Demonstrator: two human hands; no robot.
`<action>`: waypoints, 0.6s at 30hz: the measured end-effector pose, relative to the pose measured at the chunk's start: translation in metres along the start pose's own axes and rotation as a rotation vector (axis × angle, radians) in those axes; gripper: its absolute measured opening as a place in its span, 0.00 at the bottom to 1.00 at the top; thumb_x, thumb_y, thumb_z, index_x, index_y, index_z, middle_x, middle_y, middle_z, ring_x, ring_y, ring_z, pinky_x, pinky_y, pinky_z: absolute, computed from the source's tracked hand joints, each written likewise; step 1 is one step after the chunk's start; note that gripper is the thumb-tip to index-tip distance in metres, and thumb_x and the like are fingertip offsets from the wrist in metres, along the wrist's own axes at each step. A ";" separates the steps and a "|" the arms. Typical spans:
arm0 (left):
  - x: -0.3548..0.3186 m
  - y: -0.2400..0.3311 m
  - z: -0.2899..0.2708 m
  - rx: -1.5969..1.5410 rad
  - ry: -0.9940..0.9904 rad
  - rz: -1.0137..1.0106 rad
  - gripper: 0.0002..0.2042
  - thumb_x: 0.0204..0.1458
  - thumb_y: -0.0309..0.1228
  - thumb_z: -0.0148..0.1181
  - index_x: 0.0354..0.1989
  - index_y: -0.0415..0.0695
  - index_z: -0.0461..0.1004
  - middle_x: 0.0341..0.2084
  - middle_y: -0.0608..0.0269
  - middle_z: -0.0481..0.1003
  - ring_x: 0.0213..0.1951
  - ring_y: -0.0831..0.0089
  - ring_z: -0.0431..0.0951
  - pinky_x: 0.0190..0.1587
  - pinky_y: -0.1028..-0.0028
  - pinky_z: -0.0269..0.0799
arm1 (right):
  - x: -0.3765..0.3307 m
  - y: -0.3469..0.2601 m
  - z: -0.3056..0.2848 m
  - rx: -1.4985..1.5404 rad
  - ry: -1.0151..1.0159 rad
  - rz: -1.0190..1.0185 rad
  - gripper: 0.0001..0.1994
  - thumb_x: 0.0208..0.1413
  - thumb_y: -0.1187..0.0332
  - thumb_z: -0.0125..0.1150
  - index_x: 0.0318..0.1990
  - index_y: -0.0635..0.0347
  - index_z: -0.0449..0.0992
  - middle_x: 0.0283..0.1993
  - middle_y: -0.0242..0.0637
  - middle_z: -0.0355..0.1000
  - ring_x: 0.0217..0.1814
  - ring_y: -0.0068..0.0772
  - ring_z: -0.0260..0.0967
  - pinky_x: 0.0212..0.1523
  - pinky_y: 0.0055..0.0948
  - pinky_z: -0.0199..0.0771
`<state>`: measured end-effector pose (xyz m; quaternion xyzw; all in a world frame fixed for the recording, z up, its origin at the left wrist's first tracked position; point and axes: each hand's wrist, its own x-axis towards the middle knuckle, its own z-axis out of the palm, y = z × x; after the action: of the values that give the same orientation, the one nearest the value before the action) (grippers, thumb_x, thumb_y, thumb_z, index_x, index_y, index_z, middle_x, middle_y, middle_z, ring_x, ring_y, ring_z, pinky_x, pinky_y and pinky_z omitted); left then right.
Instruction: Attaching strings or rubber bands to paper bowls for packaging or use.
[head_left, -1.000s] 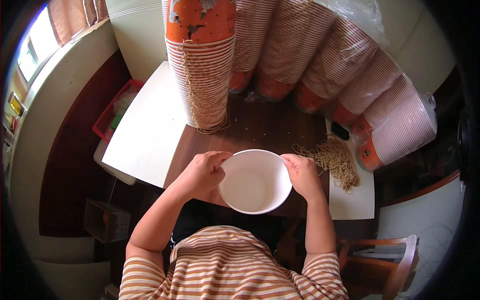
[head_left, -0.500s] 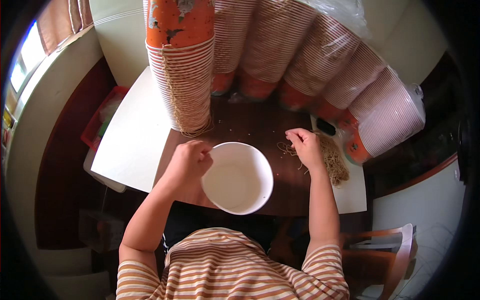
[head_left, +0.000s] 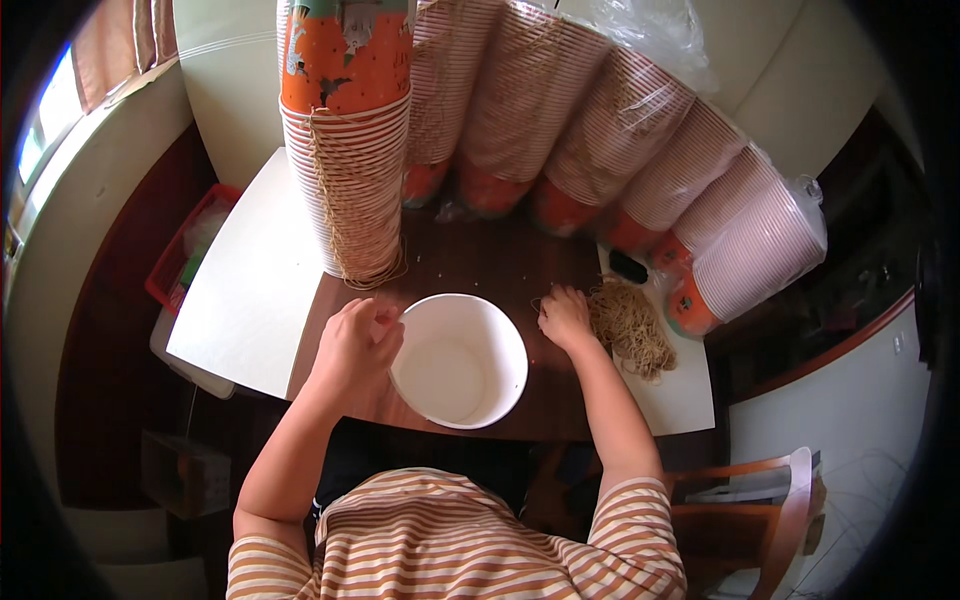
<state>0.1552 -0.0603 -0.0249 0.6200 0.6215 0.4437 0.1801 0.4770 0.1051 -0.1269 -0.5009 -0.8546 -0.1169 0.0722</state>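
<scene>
A white paper bucket [head_left: 460, 362] stands on the brown table in front of me, its open mouth up and its inside bare. My left hand [head_left: 352, 345] hovers at its left rim, fingers curled and thumb pressed in; whatever they hold is too small to make out. On the right, my right hand [head_left: 566, 318] rests low over the table between the bucket and a pile of tan twine [head_left: 635, 330]. Its fingers are bent together around what looks like a thin strand of twine, mostly hidden beneath them.
Behind my left hand rises a tall stack of orange-patterned buckets [head_left: 345, 190] with twine loops down its side. Several plastic-wrapped bucket stacks [head_left: 540, 110] line the back. A small black object [head_left: 627, 265] lies beyond the twine. A red crate [head_left: 185, 250] is at left, a wooden chair [head_left: 780, 520] at right.
My right hand has come down and left from beside the twine pile toward the bucket. The left hand stays near the bucket's left rim. The whole view has shifted slightly.
</scene>
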 end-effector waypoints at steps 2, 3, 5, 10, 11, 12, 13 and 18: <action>-0.004 -0.001 -0.006 0.020 0.025 0.019 0.09 0.44 0.26 0.60 0.34 0.36 0.75 0.27 0.56 0.74 0.22 0.70 0.74 0.27 0.75 0.69 | 0.008 0.008 -0.006 0.190 -0.023 0.113 0.09 0.40 0.65 0.60 0.27 0.59 0.78 0.36 0.42 0.71 0.43 0.46 0.67 0.47 0.41 0.67; -0.005 -0.001 -0.010 0.039 0.044 0.038 0.09 0.44 0.26 0.61 0.34 0.37 0.75 0.28 0.57 0.74 0.21 0.70 0.73 0.26 0.75 0.69 | 0.013 0.013 -0.011 0.381 -0.048 0.230 0.08 0.39 0.66 0.59 0.27 0.60 0.78 0.34 0.42 0.72 0.41 0.46 0.69 0.44 0.42 0.69; -0.002 0.003 -0.017 0.008 0.061 0.064 0.08 0.44 0.24 0.61 0.33 0.36 0.74 0.27 0.59 0.72 0.20 0.76 0.69 0.24 0.77 0.65 | 0.024 0.028 -0.033 0.847 0.095 0.485 0.07 0.43 0.68 0.60 0.26 0.62 0.77 0.26 0.40 0.73 0.30 0.32 0.71 0.34 0.30 0.69; 0.009 0.024 -0.030 -0.129 0.002 0.042 0.06 0.46 0.23 0.60 0.33 0.37 0.75 0.25 0.64 0.71 0.20 0.84 0.64 0.22 0.81 0.60 | 0.050 0.067 -0.110 1.223 0.086 0.536 0.05 0.47 0.69 0.59 0.27 0.62 0.75 0.23 0.29 0.70 0.25 0.19 0.63 0.29 0.21 0.64; 0.013 0.028 -0.028 -0.136 -0.005 0.050 0.06 0.46 0.23 0.60 0.33 0.37 0.75 0.25 0.64 0.71 0.20 0.84 0.64 0.22 0.81 0.60 | 0.051 0.067 -0.119 1.234 0.057 0.524 0.05 0.48 0.70 0.58 0.27 0.62 0.75 0.23 0.29 0.70 0.25 0.18 0.63 0.30 0.21 0.64; 0.017 0.032 -0.026 -0.187 -0.037 0.066 0.06 0.46 0.23 0.60 0.33 0.37 0.75 0.25 0.64 0.71 0.20 0.84 0.65 0.23 0.81 0.60 | 0.050 0.067 -0.126 1.273 0.017 0.441 0.05 0.51 0.69 0.57 0.29 0.61 0.74 0.27 0.32 0.73 0.27 0.19 0.66 0.31 0.21 0.66; 0.020 0.035 -0.025 -0.232 -0.064 0.077 0.06 0.47 0.23 0.59 0.33 0.37 0.76 0.25 0.64 0.70 0.21 0.84 0.65 0.23 0.82 0.60 | 0.050 0.060 -0.133 1.271 0.022 0.440 0.05 0.51 0.69 0.57 0.29 0.61 0.74 0.27 0.32 0.73 0.27 0.19 0.66 0.31 0.21 0.66; 0.050 0.053 -0.002 -0.239 -0.212 0.222 0.09 0.46 0.27 0.61 0.34 0.36 0.75 0.28 0.56 0.72 0.26 0.69 0.75 0.30 0.73 0.71 | 0.042 0.042 -0.157 1.749 0.010 0.468 0.06 0.55 0.67 0.55 0.35 0.59 0.71 0.34 0.40 0.75 0.34 0.29 0.73 0.37 0.26 0.72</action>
<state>0.1777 -0.0226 0.0336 0.7024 0.4696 0.4637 0.2668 0.4947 0.1175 0.0391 -0.4278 -0.5143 0.5897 0.4525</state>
